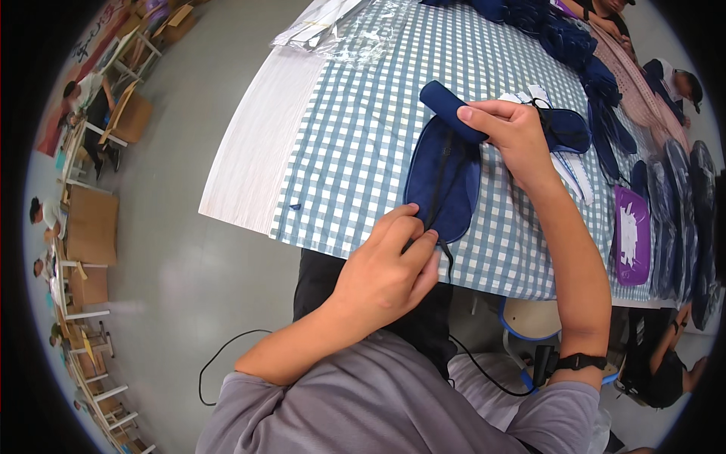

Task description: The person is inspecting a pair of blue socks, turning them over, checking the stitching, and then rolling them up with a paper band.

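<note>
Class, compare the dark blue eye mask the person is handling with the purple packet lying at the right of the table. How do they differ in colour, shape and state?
The eye mask is dark blue; the purple packet is purple with white print. The eye mask is rounded soft fabric, one end rolled up; the purple packet is flat and rectangular. The left hand and right hand grip the eye mask; the purple packet lies untouched. Both rest on the checked tablecloth.

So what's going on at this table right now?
A person seated at a table covered in a blue checked cloth is handling a dark blue fabric eye mask. The left hand pinches its black strap at the near edge, while the right hand presses on the mask's rolled far end. More dark blue masks are piled along the right side, beside a purple packet.
</note>
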Available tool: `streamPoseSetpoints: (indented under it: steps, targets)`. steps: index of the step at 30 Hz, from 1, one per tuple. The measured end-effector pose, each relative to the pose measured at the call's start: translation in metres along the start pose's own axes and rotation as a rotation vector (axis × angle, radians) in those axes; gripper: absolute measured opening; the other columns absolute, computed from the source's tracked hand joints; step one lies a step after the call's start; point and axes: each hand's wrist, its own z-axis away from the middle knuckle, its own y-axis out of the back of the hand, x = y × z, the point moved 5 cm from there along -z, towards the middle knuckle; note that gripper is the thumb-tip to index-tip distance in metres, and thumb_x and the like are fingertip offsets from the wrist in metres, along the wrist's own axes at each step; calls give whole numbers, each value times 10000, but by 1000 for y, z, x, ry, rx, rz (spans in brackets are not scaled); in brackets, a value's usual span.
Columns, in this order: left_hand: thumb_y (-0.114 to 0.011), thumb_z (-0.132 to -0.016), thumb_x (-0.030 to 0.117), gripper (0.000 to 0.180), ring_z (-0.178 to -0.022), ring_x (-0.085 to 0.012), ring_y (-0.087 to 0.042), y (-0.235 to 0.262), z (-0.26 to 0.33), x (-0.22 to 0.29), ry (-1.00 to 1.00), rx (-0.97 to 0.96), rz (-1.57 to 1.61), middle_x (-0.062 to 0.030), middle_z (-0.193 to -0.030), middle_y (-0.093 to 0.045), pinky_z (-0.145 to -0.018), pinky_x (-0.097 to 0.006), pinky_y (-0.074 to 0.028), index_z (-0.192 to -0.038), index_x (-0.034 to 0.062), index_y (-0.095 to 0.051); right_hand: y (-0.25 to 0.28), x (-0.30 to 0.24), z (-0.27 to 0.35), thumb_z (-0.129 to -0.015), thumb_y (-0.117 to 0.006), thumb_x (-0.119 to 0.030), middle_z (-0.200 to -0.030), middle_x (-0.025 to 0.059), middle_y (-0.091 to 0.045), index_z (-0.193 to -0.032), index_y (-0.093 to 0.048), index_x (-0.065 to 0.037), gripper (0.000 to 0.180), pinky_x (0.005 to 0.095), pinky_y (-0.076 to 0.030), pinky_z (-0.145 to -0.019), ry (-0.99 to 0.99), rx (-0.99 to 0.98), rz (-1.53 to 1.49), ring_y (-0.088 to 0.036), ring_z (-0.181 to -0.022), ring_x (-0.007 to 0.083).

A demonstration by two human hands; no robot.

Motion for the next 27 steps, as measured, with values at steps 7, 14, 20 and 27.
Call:
streamPoseSetpoints:
  steps: [7,14,20,27]
  targets:
    - [-847,-851,44,261,-1229,-387,-675,-7,0,6,-50,52,-135,-123,-1108,-653,-956,-448,-600,-1097,-2,-773,1,2,-1,-917,-866,-263,-934,71,-799,-1115,-829,35,359,247,-512,-776,-19,-1,16,-680,-846,100]
    - [-863,-858,68,320,-1237,-365,-677,-16,5,5,11,147,-56,-123,-1121,-661,-932,-439,-606,-1153,13,-753,0,4,-3,-925,-862,-251,-952,76,-806,-1121,-828,35,349,256,-527,-813,-18,-11,-2,-697,-871,114]
    - [-861,-851,60,234,-1208,-363,-699,-12,0,7,51,170,-92,-104,-1104,-674,-888,-430,-620,-1065,18,-777,-1,1,-1,-930,-857,-229,-969,86,-811,-1120,-824,44,334,260,-538,-835,-18,-17,-12,-708,-889,119]
    - [-895,-787,92,300,-1195,-361,-718,-17,8,7,-59,216,-115,-126,-1100,-701,-904,-416,-628,-1045,-4,-775,2,-1,1,-921,-864,-209,-977,104,-812,-1126,-814,57,340,262,-559,-853,-30,-2,19,-733,-904,132]
